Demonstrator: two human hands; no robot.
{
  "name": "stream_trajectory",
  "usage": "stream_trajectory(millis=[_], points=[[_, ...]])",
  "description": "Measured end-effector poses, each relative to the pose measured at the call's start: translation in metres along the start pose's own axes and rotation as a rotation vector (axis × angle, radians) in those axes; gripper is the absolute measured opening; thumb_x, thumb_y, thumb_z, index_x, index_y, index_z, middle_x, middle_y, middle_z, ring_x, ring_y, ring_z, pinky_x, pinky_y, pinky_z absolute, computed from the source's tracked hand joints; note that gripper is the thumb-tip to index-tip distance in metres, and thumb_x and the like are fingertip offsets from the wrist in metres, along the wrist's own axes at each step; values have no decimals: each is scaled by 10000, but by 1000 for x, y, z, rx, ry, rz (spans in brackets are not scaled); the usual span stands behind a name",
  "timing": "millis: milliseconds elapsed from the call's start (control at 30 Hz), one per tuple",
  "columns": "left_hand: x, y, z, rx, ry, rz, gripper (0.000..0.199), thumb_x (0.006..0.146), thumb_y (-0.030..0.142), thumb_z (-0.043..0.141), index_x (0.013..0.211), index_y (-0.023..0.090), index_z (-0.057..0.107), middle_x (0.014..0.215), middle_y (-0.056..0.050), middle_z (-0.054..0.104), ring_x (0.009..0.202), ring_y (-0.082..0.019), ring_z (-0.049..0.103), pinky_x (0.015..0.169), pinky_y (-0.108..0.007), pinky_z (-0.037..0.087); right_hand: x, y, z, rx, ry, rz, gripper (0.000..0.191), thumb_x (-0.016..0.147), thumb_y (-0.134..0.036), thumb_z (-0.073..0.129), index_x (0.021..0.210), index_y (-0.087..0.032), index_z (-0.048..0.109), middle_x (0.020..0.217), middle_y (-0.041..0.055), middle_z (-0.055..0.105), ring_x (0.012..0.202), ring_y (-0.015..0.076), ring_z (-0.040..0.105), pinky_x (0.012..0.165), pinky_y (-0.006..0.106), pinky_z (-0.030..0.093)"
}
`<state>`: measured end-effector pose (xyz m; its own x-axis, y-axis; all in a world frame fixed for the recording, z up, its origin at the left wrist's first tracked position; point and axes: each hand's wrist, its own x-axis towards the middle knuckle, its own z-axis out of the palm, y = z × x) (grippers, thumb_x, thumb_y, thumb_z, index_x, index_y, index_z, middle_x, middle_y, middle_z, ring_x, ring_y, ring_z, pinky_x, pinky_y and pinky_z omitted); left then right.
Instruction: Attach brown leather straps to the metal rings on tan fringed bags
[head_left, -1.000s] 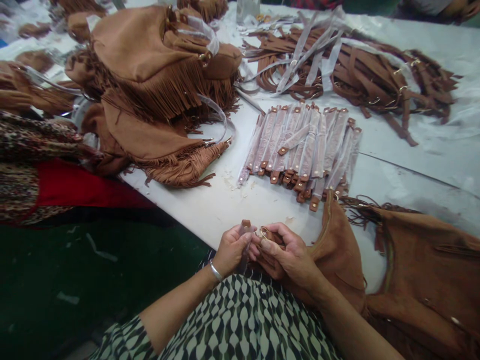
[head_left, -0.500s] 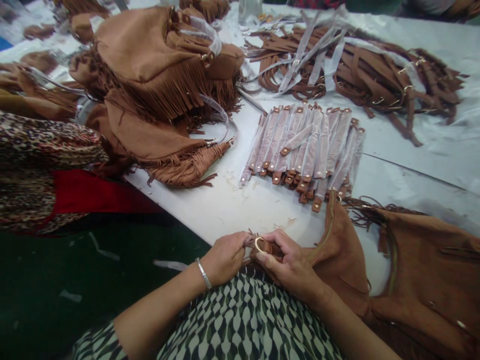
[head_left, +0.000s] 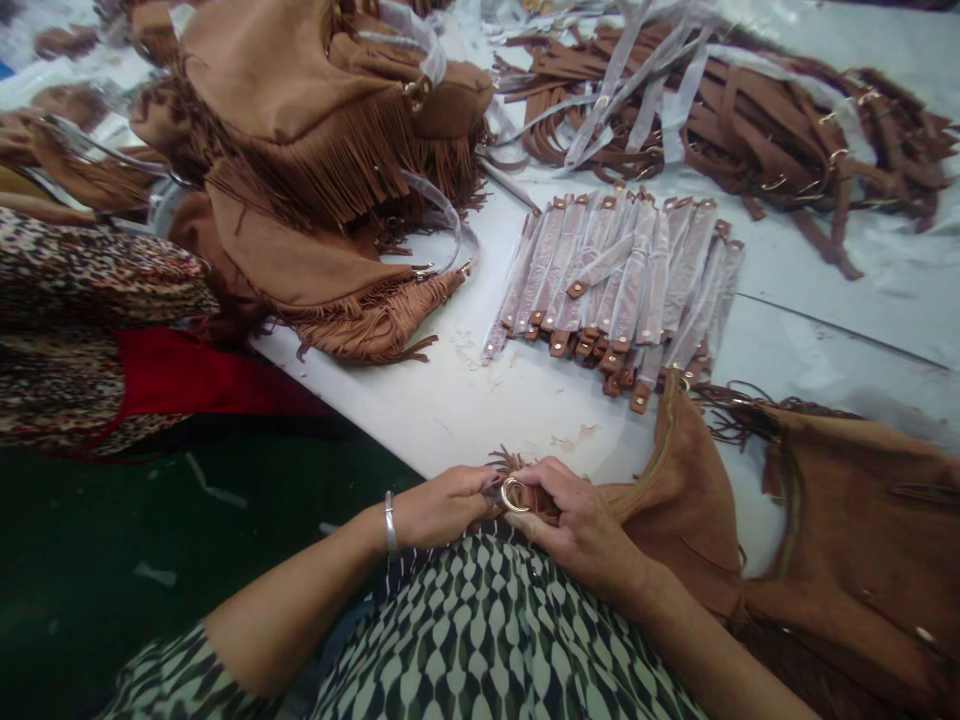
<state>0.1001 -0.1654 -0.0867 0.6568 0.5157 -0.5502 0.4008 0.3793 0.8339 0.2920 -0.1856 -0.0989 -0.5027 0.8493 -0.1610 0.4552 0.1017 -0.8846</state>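
Note:
My right hand [head_left: 566, 510] pinches the end of a brown suede bag [head_left: 686, 500] beside a gold ring [head_left: 513, 494], close in front of my body. Fingers of my left hand [head_left: 450, 505] are closed at the left side of the ring, on brown material mostly hidden by them. Thin brown fringe [head_left: 508, 460] sticks up between the hands. The bag stretches right from my right hand, its zipper edge facing the table. Above it lies a pile of plastic-wrapped short straps [head_left: 615, 270] with studded brown ends.
Fringed brown bags [head_left: 300, 110] are heaped on the white table [head_left: 465, 400] at the left. Long straps with metal clips [head_left: 750, 130] lie at the back right. Another brown bag [head_left: 862, 520] rests at the right. A person's patterned sleeve [head_left: 82, 270] is at the left edge.
My left hand and wrist have shifted slightly left and lower at the wrist. The ring now faces the camera more fully, and more fringe shows above it. The view has shifted a little.

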Motion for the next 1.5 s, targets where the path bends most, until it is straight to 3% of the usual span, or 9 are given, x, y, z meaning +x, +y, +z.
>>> stream_trajectory(millis=[100, 367, 533, 667, 800, 967, 1200, 1367, 1500], points=[[2, -5, 2, -272, -31, -81, 151, 806, 289, 434, 746, 153, 464, 558, 58, 366, 485, -68, 272, 460, -201, 216, 0, 0, 1, -4, 13, 17, 137, 826, -257, 538, 943, -188, 558, 822, 33, 529, 774, 164, 509, 702, 295, 409], [0, -11, 5, -641, -46, -243, 136, 695, 225, 566, 790, 140, 519, 524, 64, 408, 366, -28, 248, 361, -204, 115, 0, 1, -2, 36, -85, 47, 193, 828, -298, 547, 995, -204, 522, 868, 29, 520, 799, 162, 503, 716, 292, 416], [4, -22, 6, -809, -67, -161, 196, 739, 286, 521, 812, 109, 560, 465, 47, 411, 315, -32, 255, 321, -202, 87, -3, 6, -10, 116, -112, 23, 240, 859, -342, 482, 1060, -210, 473, 941, 42, 517, 843, 164, 503, 747, 301, 418], [10, -23, 12, -790, 105, -71, 297, 838, 410, 410, 888, 136, 513, 514, 37, 457, 330, -38, 291, 330, -186, 127, -5, 12, -11, 140, -51, 30, 193, 839, -300, 499, 994, -190, 463, 881, 32, 518, 802, 158, 505, 723, 291, 414], [11, -17, 16, -573, 286, -33, 306, 858, 466, 424, 907, 166, 456, 642, 21, 540, 405, -38, 378, 366, -151, 221, -3, 14, -5, 102, 54, -7, 121, 827, -272, 519, 902, -179, 499, 801, 20, 489, 743, 151, 479, 675, 279, 399], [10, -7, 9, -453, 258, -89, 366, 844, 504, 428, 846, 143, 492, 622, 23, 526, 396, -33, 392, 345, -134, 255, 2, 11, -1, 80, 75, -9, 132, 805, -281, 568, 889, -193, 518, 799, 13, 495, 741, 148, 482, 674, 275, 395], [17, -2, 7, -725, 114, -91, 307, 839, 456, 465, 833, 148, 479, 538, 39, 499, 346, -39, 370, 312, -133, 258, -1, 11, -8, 148, 24, 50, 290, 747, -264, 605, 1002, -202, 480, 888, 28, 534, 793, 160, 527, 703, 293, 438], [25, 1, 16, -660, 244, -21, 265, 821, 423, 514, 841, 169, 441, 521, 71, 456, 359, -38, 338, 338, -146, 230, -2, 12, -12, 291, 122, 76, 519, 711, -193, 592, 1177, -197, 364, 1128, 84, 512, 1058, 204, 498, 891, 350, 409], [29, 11, 24, -487, 201, 9, 287, 835, 440, 477, 803, 158, 439, 523, 75, 411, 406, -40, 302, 404, -171, 231, -4, 14, -11, 386, 144, 123, 375, 760, -211, 552, 1102, -212, 397, 1053, 51, 537, 940, 171, 540, 826, 317, 438]])
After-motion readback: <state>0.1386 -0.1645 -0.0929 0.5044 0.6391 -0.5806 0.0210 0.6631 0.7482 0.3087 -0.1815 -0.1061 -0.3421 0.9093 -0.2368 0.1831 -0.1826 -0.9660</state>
